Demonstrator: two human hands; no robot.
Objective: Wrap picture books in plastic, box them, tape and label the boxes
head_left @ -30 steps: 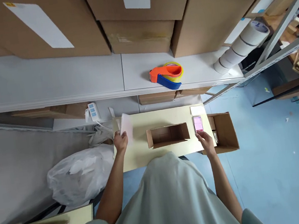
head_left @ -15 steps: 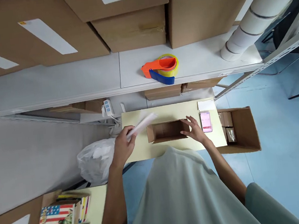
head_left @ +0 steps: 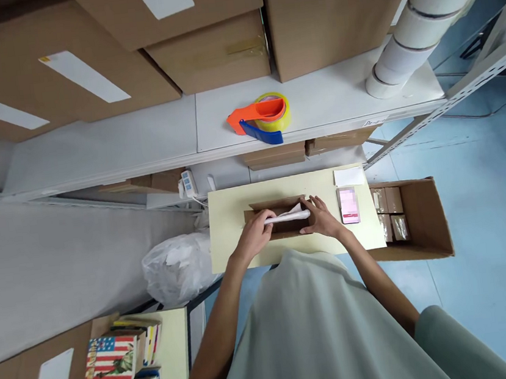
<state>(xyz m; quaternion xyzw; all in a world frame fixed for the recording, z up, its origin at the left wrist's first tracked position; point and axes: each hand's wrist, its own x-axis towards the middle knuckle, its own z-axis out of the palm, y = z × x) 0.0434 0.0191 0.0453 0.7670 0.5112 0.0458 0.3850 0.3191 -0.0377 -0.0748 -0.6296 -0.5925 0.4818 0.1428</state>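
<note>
A small cardboard box lies with its top open on the pale yellow table. My left hand is closed on one end of a folded white sheet, which I hold level across the box opening; whether it is paper or thin foam I cannot tell. My right hand grips the right end of the box, thumb at the near wall and fingertips at the far one, close to the free end of the sheet. The sheet and both hands partly cover the inside of the box.
A phone and white paper lie to the right, beside a large carton of small boxes. On the shelf are a tape dispenser and stacked tape rolls. A plastic bag and books are left.
My left hand has carried the white sheet rightward from beside the box to over its opening. My right hand has stayed at the box's right end. The view has shifted slightly.
</note>
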